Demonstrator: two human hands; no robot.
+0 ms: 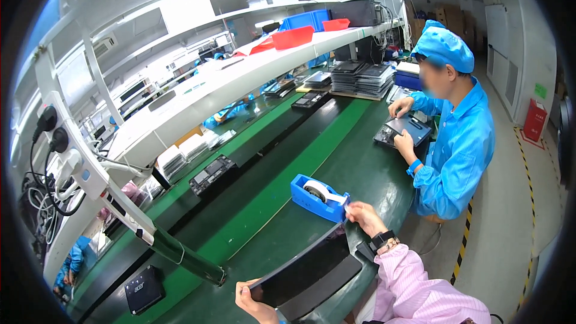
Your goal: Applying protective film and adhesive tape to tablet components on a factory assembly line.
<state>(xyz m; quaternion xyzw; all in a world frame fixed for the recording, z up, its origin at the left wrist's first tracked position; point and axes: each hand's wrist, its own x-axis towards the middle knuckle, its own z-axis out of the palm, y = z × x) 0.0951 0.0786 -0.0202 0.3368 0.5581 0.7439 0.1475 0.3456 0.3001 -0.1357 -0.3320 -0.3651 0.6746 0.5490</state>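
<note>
My left hand (257, 303) grips the near left corner of a dark, glossy flat panel (300, 270), which looks like a laptop screen. The panel is held tilted at the table's near edge, and a dark, matte flat piece (321, 288) lies along its near side. With a black band on the wrist, my right hand (367, 218) pinches at the cutter end of a blue tape dispenser (317, 204). A clear strip runs from the roll of tape (315, 190) to my fingertips; its very end is too small to make out.
On the right, a co-worker (453, 138) in blue handles an open laptop part (403, 129). A conveyor belt (288, 186) carries laptop parts (212, 174) and a black square box (144, 290). Stacked laptop panels (361, 78) stand far back; a post with sockets (90, 174) rises left.
</note>
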